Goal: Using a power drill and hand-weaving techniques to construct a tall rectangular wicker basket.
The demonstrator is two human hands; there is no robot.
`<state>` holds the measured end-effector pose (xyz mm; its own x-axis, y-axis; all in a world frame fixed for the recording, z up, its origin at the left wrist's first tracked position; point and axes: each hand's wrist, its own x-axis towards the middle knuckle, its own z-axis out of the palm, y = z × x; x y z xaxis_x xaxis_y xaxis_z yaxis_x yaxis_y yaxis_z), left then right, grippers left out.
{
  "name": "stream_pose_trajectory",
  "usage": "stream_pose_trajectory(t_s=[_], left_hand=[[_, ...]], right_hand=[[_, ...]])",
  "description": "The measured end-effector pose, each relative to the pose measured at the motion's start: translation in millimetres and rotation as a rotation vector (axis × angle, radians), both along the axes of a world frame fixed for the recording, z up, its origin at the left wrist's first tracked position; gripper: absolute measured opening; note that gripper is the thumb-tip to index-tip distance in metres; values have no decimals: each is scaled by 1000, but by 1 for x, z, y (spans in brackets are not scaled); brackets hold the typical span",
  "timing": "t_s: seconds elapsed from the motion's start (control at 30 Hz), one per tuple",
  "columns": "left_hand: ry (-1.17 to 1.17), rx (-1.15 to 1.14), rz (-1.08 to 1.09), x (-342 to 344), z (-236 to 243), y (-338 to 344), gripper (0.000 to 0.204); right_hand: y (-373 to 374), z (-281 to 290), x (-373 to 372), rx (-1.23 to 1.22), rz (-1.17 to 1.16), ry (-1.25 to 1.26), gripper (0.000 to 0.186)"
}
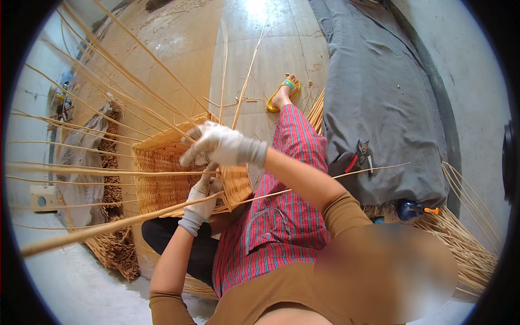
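A woven wicker basket (162, 196) rests tilted by my lap, with long, pale wicker rods (81, 172) standing out from its rim. My left hand (199, 201), in a white glove, is closed at the basket's near edge, its fingers up against the weave. Across the top, my right hand (221, 144), also gloved and slightly blurred, curls its fingers around a wicker rod at the rim. Both sets of fingertips are partly hidden. One thick rod (108, 221) passes close by my left wrist.
Pliers with red handles (358, 156) lie on a grey cloth (387, 103) at the right. Bundled rods (460, 244) are beneath its near end; another bundle (116, 249) stands at the left. A blue bottle-like object (410, 210) is by the cloth. Wicker scraps (246, 99) litter the floor.
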<state>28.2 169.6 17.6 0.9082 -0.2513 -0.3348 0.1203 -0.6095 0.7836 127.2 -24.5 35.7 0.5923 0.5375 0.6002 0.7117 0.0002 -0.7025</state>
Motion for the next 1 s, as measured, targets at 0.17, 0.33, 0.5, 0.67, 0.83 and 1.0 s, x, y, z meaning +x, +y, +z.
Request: stream_pose_trajectory(t_s=[0.17, 0.33, 0.5, 0.67, 0.83, 1.0], left_hand=[[2, -315, -120, 13, -2, 3, 57], [460, -331, 89, 16, 3, 9, 58], [320, -564, -20, 18, 2, 7, 59], [417, -649, -20, 17, 0, 17, 60], [401, -653, -65, 25, -17, 22, 60], [422, -392, -16, 34, -26, 21, 59]], right_hand=[[-32, -30, 45, 56, -318, 451, 11], [-30, -54, 7, -186, -208, 150, 45], [-17, -61, 4, -418, -265, -243, 55], [-11, -36, -1, -570, -202, -102, 52], [-9, 4, -83, -269, -333, 60, 44], [6, -6, -94, 828, -217, 1135, 21]])
